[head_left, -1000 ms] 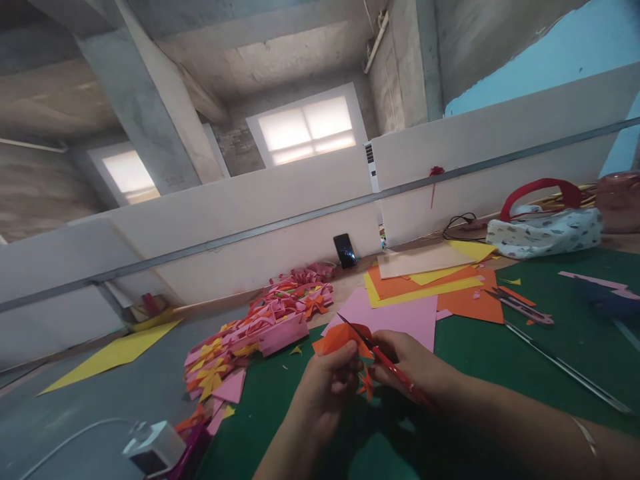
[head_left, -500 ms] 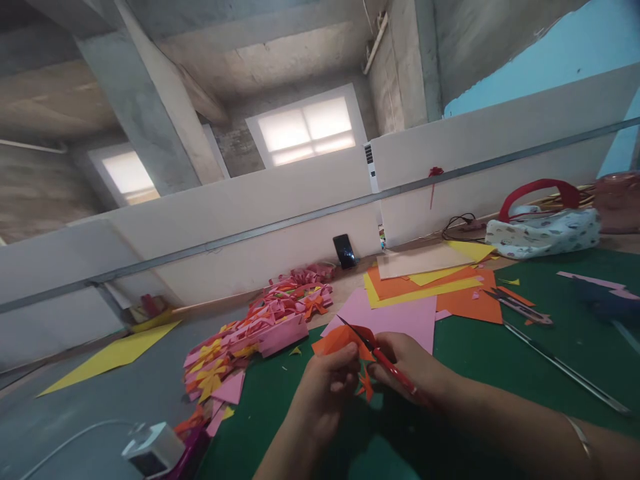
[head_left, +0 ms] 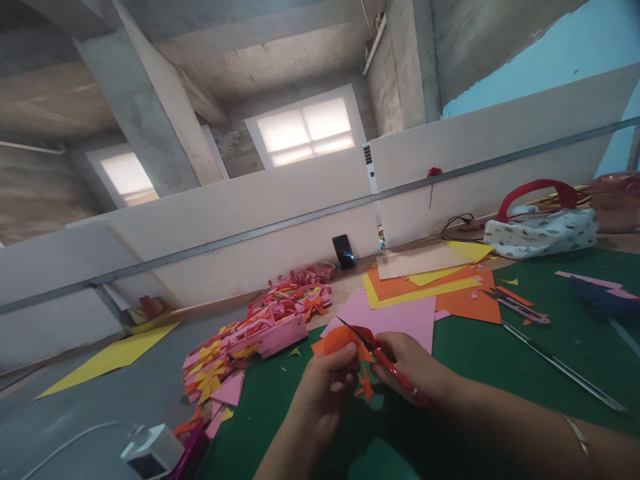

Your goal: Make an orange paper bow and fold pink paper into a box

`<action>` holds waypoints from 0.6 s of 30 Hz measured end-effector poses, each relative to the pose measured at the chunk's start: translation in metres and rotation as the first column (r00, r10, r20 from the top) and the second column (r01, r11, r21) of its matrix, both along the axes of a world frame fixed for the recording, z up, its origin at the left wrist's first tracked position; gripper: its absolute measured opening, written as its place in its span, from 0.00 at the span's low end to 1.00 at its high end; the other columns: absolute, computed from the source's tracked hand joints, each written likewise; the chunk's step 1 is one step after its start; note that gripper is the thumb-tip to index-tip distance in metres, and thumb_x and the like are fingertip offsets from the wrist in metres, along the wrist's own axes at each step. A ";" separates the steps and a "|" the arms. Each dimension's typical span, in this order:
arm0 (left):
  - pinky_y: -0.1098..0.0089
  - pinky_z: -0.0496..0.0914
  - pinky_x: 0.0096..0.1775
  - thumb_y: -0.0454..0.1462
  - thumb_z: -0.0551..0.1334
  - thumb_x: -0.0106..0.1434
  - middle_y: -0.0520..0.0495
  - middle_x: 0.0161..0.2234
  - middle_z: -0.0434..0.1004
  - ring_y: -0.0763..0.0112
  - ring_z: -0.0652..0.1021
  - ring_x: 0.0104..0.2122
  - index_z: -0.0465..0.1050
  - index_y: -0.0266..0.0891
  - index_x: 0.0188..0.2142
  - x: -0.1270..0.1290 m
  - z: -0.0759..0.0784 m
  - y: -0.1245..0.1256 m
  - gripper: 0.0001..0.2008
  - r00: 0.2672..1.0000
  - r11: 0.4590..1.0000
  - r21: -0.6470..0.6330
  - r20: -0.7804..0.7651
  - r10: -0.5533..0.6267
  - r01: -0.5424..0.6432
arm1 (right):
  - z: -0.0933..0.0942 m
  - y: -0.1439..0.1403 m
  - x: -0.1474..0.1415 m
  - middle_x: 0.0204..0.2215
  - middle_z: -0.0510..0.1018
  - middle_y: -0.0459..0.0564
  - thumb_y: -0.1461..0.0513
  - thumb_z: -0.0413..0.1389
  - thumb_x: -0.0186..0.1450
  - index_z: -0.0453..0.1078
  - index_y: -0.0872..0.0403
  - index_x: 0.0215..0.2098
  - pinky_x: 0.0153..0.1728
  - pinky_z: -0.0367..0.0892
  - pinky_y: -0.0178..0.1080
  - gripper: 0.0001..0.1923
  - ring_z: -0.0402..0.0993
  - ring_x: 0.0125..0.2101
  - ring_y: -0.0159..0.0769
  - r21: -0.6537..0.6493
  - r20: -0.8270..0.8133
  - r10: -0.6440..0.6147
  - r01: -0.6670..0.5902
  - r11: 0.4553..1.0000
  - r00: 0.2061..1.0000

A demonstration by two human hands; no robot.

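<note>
Between thumb and fingers, my left hand (head_left: pixel 333 377) pinches a piece of orange paper (head_left: pixel 334 341). My right hand (head_left: pixel 410 367) grips red-handled scissors (head_left: pixel 397 375), whose dark blades point up and left across that paper. How far the blades are apart is hard to make out. Just below, between my hands, shows a cut orange paper shape (head_left: pixel 366 385) with pointed arms. Beneath both hands lies a green mat (head_left: pixel 270 413). A pink sheet (head_left: pixel 400 317) is on it just beyond my fingers.
To the left runs a heap of pink, orange and yellow paper cutouts (head_left: pixel 250 333). Orange sheets (head_left: pixel 470 303) and a cutter knife (head_left: pixel 525 308) lie right, near a long metallic rod (head_left: pixel 560 365). A phone (head_left: pixel 343 252) leans on the partition; a charger (head_left: pixel 153 450) sits front left.
</note>
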State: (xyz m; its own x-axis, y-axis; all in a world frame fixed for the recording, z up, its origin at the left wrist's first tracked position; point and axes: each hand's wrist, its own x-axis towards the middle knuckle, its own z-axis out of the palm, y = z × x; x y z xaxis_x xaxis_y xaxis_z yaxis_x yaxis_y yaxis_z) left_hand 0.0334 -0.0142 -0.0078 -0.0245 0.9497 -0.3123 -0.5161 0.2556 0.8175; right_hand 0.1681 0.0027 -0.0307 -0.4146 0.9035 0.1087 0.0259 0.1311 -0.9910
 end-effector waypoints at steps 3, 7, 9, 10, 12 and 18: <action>0.87 0.59 0.15 0.25 0.62 0.51 0.52 0.17 0.66 0.86 0.66 0.14 0.73 0.28 0.22 -0.001 0.001 0.001 0.03 1.000 1.000 -0.016 -0.007 -0.010 0.010 | -0.002 0.002 -0.001 0.17 0.61 0.39 0.71 0.49 0.46 0.64 0.56 0.25 0.19 0.48 0.30 0.08 0.55 0.19 0.25 0.029 0.019 -0.033 0.032 0.999 0.999; 0.87 0.58 0.14 0.25 0.62 0.51 0.51 0.17 0.66 0.86 0.66 0.14 0.72 0.28 0.21 -0.002 0.002 0.000 0.04 1.000 0.999 -0.037 -0.021 -0.007 0.007 | -0.003 0.001 -0.001 0.18 0.62 0.40 0.71 0.49 0.47 0.64 0.57 0.25 0.20 0.49 0.30 0.08 0.56 0.19 0.25 0.052 0.044 -0.040 0.037 0.998 0.998; 0.87 0.58 0.14 0.25 0.62 0.51 0.51 0.17 0.67 0.86 0.66 0.14 0.72 0.28 0.21 -0.002 0.002 -0.001 0.04 1.000 0.999 -0.041 -0.020 -0.003 0.002 | -0.001 -0.001 -0.001 0.18 0.61 0.40 0.70 0.48 0.48 0.64 0.57 0.25 0.19 0.48 0.30 0.07 0.55 0.19 0.25 0.038 0.050 -0.019 0.017 0.999 0.999; 0.87 0.58 0.14 0.25 0.62 0.51 0.51 0.17 0.67 0.86 0.66 0.14 0.72 0.28 0.21 -0.001 0.002 -0.001 0.04 1.000 0.999 -0.046 -0.018 0.001 -0.001 | 0.000 -0.002 0.000 0.18 0.61 0.40 0.70 0.48 0.48 0.64 0.57 0.25 0.19 0.48 0.30 0.07 0.55 0.19 0.25 0.039 0.051 -0.016 0.014 0.999 0.999; 0.87 0.59 0.14 0.25 0.62 0.51 0.52 0.17 0.66 0.87 0.66 0.14 0.72 0.29 0.21 -0.001 0.003 -0.001 0.05 1.000 0.998 -0.057 -0.013 0.001 -0.001 | 0.003 -0.004 0.001 0.18 0.61 0.39 0.70 0.48 0.49 0.63 0.57 0.25 0.19 0.48 0.30 0.06 0.54 0.19 0.24 0.045 0.058 -0.020 0.017 0.999 0.998; 0.87 0.57 0.14 0.25 0.62 0.51 0.53 0.16 0.65 0.87 0.64 0.14 0.72 0.29 0.20 -0.002 0.002 0.000 0.05 1.000 0.999 -0.046 -0.017 -0.014 0.013 | 0.005 -0.004 0.001 0.17 0.60 0.38 0.71 0.49 0.48 0.63 0.56 0.24 0.19 0.47 0.30 0.06 0.54 0.18 0.24 0.030 0.076 -0.042 0.040 0.999 0.996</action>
